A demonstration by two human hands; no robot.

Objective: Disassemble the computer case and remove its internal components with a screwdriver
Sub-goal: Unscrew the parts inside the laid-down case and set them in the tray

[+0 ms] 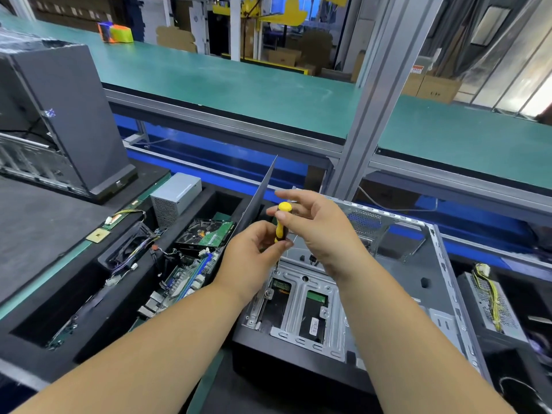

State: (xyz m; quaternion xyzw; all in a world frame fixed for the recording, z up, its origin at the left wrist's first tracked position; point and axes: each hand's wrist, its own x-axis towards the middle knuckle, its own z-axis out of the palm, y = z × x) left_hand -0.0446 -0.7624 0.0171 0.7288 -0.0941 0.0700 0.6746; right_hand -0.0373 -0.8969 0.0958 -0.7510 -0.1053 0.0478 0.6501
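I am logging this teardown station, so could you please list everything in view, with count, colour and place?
computer case: one, grey, open, centre right
screwdriver: one, yellow and black, upright over the case
hard drive: one, black and green, left foam tray
motherboard: one, green, left foam tray
silver box: one, behind the hard drive
power supply: one, grey, far right
closed tower: one, dark grey, far left
left hand: grips the screwdriver shaft
right hand: pinches the handle

Shiny bare metal is being shown by the computer case (388, 282) — smooth yellow plastic by the screwdriver (282, 221) handle.
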